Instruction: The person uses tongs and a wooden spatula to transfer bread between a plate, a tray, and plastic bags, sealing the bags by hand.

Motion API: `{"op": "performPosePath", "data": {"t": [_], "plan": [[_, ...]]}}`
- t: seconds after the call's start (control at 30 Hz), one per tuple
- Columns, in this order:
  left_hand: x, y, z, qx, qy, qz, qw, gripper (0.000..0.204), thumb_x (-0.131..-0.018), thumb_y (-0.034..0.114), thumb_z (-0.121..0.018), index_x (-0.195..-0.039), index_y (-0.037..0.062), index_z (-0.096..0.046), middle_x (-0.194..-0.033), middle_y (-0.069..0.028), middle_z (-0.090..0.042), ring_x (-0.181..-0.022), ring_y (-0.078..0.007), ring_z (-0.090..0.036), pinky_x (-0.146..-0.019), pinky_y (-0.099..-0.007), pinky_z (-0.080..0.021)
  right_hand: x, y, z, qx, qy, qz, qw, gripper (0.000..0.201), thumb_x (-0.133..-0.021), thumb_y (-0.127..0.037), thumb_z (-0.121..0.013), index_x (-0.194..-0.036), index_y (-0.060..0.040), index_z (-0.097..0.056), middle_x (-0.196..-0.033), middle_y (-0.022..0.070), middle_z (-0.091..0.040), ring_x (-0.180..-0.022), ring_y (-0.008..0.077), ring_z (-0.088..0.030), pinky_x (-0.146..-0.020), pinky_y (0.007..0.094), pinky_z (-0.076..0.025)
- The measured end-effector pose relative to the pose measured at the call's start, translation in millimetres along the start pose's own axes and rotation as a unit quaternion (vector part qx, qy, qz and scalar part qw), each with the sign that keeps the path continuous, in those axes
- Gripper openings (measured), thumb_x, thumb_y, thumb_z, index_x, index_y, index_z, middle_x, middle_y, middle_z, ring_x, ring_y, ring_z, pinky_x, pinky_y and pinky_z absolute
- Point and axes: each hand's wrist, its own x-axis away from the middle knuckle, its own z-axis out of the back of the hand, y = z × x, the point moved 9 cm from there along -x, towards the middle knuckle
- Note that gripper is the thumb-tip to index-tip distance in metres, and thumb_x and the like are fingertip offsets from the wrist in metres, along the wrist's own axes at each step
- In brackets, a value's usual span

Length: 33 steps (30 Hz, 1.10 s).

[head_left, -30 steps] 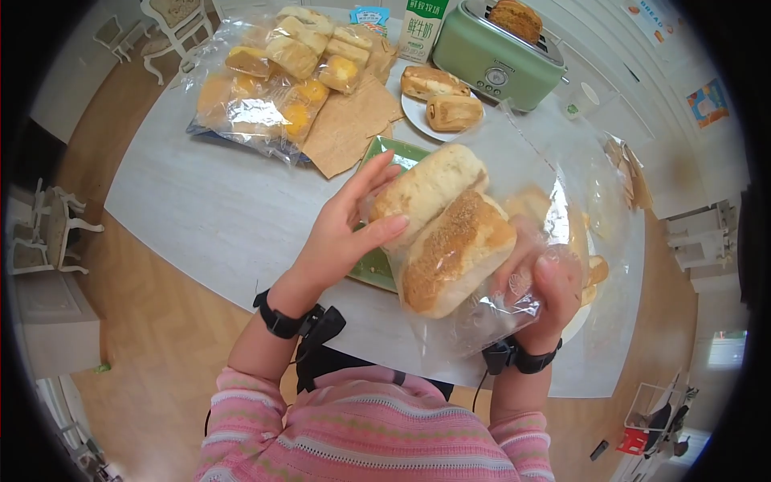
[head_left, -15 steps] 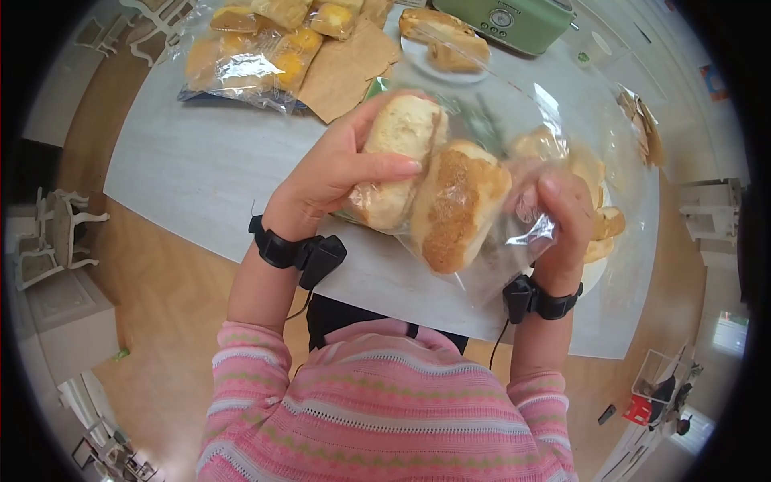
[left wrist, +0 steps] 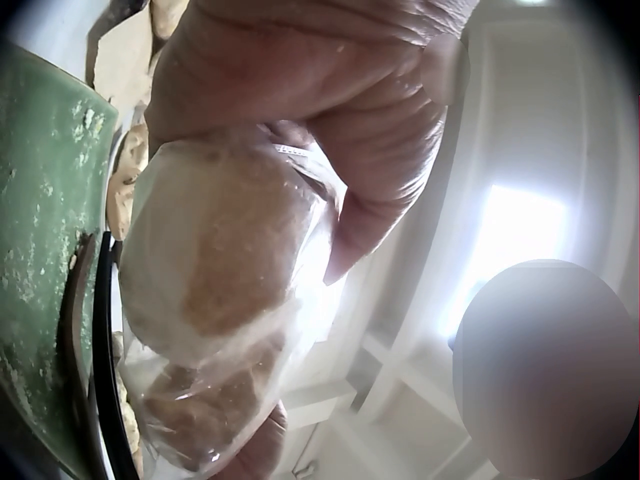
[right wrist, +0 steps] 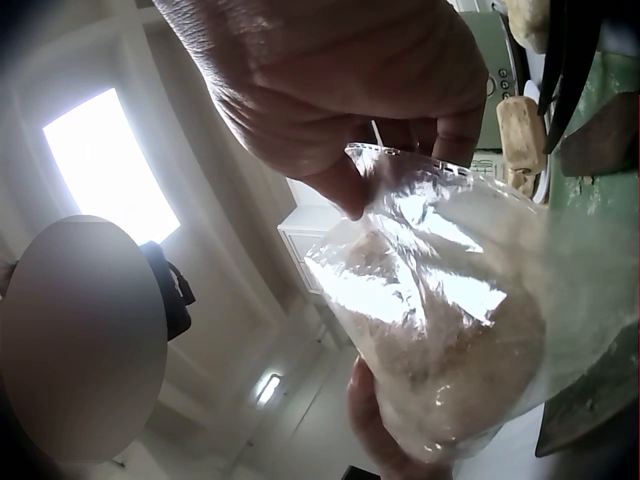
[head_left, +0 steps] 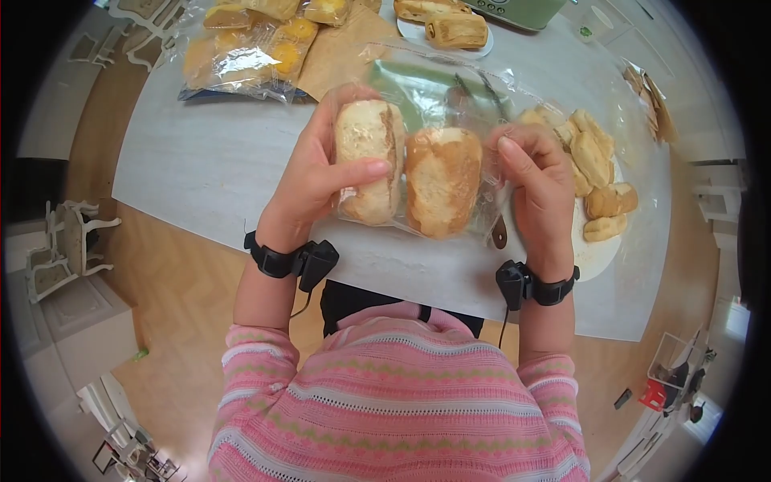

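A clear plastic bag (head_left: 482, 201) holds two bread rolls side by side above the table's front part: a pale one (head_left: 365, 140) on the left and a browner one (head_left: 444, 181) on the right. My left hand (head_left: 317, 173) grips the pale roll through the film, thumb across its front and fingers behind it, partly hidden. With thumb and fingers my right hand (head_left: 540, 173) pinches the bag's right edge. Crinkled film (right wrist: 430, 230) hangs below that hand in the right wrist view. In the left wrist view, wrapped bread (left wrist: 240, 240) lies under the left hand (left wrist: 300, 75).
Behind the bag are a green tray (head_left: 393, 80) and a knife whose brown handle (head_left: 499, 233) shows below. Bread pieces (head_left: 593, 157) lie on a white plate (head_left: 598, 261) at right. Farther back stand bagged buns (head_left: 241, 60), a plate of rolls (head_left: 456, 32) and a green toaster (head_left: 522, 12).
The two rolls have gone from slanted to nearly upright, slightly apart. My right hand has shifted up along the bag's edge. The head view has tilted down.
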Motion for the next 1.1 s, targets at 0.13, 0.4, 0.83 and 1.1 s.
{"op": "performPosePath", "data": {"t": [0.13, 0.4, 0.83, 1.1], "plan": [[-1.3, -13.1, 15.7, 0.091, 0.027, 0.011, 0.995, 0.042, -0.09, 0.008, -0.072, -0.128, 0.0035, -0.055, -0.114, -0.0077, -0.065, -0.105, -0.017, -0.064, -0.093, -0.0299, -0.052, 4.6, 4.3, -2.6, -0.071, -0.019, -0.023, 0.997, 0.012, -0.094, -0.013, -0.069, -0.093, -0.0025, -0.065, -0.094, 0.0088, -0.071, -0.079, 0.0114, -0.065, -0.066, 0.0246, -0.052], [8.5, -20.2, 31.5, 0.036, 0.092, -0.019, 0.995, 0.022, -0.102, 0.013, -0.06, -0.111, -0.0064, -0.066, -0.096, -0.0141, -0.07, -0.083, -0.0228, -0.073, -0.075, -0.0336, -0.06, 13.2, 13.0, -8.9, -0.057, -0.032, -0.038, 0.997, 0.013, -0.095, -0.012, -0.068, -0.089, -0.0026, -0.063, -0.094, 0.0106, -0.07, -0.08, 0.012, -0.065, -0.071, 0.0258, -0.054], [0.0, -20.7, 41.5, -0.055, 0.103, -0.011, 0.993, 0.025, -0.104, 0.014, -0.057, -0.111, -0.0087, -0.066, -0.093, -0.0172, -0.071, -0.077, -0.0288, -0.075, -0.069, -0.0329, -0.061, 6.4, 24.7, -9.5, 0.159, -0.018, -0.065, 0.985, 0.026, -0.091, -0.015, -0.074, -0.111, 0.001, -0.068, -0.089, 0.0014, -0.068, -0.078, 0.0069, -0.06, -0.07, 0.0236, -0.051], [3.8, -40.8, 40.0, 0.055, -0.016, 0.039, 0.998, 0.05, -0.1, 0.028, -0.063, -0.133, -0.0079, -0.054, -0.115, -0.0207, -0.069, -0.106, -0.0355, -0.07, -0.096, -0.0389, -0.055, 7.0, 57.9, 1.7, -0.034, 0.023, -0.117, 0.992, 0.02, -0.094, -0.013, -0.071, -0.109, -0.0008, -0.068, -0.095, 0.0012, -0.067, -0.081, 0.0073, -0.061, -0.073, 0.0259, -0.057]]}}
